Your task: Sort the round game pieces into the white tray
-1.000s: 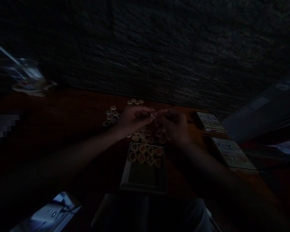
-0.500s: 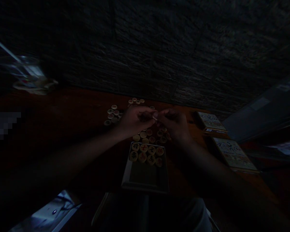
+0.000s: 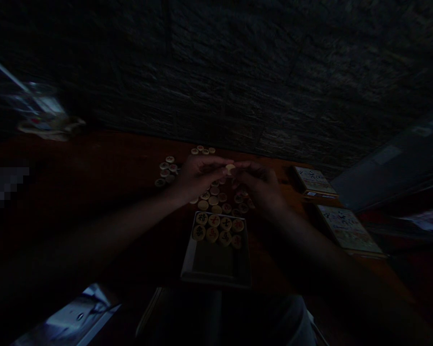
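Note:
Between the fingertips of both hands is a round, pale xiangqi piece [image 3: 230,168], its plain face toward me. My left hand [image 3: 195,178] pinches it from the left, and my right hand [image 3: 258,181] grips it from the right. Below the hands an open box [image 3: 187,262] holds two rows of pieces marked in red and black; a black-marked piece [image 3: 201,218] sits in its far left corner. Loose pieces [image 3: 214,200] lie on the table under and around the hands, some face down. My fingers and wrists hide part of that pile.
A group of pieces [image 3: 165,166] lies left of my hands, another group [image 3: 203,150] near the wall. Two flat printed boxes [image 3: 315,181] rest on the table's right side. A clear cup with a straw [image 3: 46,103] stands far left. The stone wall [image 3: 216,86] bounds the table behind.
The piece between my fingers has turned from edge-on to showing its plain face and risen slightly. Both hands lifted a little, uncovering more loose pieces beneath. The box stays put.

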The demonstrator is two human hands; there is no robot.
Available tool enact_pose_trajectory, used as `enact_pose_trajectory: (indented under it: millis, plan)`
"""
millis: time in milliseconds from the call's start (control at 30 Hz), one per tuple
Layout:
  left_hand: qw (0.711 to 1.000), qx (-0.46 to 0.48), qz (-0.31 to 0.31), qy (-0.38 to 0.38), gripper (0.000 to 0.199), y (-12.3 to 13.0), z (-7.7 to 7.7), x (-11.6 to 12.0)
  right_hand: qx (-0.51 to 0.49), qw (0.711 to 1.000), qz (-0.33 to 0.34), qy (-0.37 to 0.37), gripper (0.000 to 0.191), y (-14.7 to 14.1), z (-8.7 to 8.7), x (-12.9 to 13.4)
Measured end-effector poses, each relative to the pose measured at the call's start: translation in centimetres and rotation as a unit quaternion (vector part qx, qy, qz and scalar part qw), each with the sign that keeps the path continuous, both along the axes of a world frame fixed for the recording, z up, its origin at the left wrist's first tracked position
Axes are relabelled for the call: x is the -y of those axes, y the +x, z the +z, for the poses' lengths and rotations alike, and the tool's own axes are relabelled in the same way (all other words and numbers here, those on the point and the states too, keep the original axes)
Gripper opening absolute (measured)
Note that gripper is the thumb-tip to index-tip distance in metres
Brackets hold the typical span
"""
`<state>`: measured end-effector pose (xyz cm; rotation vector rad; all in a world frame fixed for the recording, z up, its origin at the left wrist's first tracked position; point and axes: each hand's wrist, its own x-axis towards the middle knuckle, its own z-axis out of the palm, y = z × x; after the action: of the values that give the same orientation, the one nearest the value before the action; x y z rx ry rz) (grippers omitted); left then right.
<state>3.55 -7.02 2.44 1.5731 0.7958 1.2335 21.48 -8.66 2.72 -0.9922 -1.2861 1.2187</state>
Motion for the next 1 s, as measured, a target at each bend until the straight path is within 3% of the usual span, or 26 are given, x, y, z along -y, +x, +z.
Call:
enact_pose_trajectory:
  millis: [167,533,867,1000]
  plan:
    - [0.998,-0.021,0.004,0.051,0.026,0.0,-0.1,-0.1,0.03,0.999,-0.005,0.018,0.037,0.1,-0.2,0.0]
    - [0.996,-0.044,-0.015,0.072,0.028,0.0,-0.5,0.1,0.044,0.999,-0.013,0.01,0.037,0.1,-0.3,0.0]
    - [1.0,0.022,0.003,-0.015,0.03,-0.1,-0.5,-0.6,0.073,0.996,-0.014,0.049,0.033,0.2,0.3,0.2]
    - [0.996,0.057,-0.018,-0.064,0.033,-0.2,-1.0,-1.1,0.1,0.992,-0.023,0.079,0.031,0.5,-0.1,0.2]
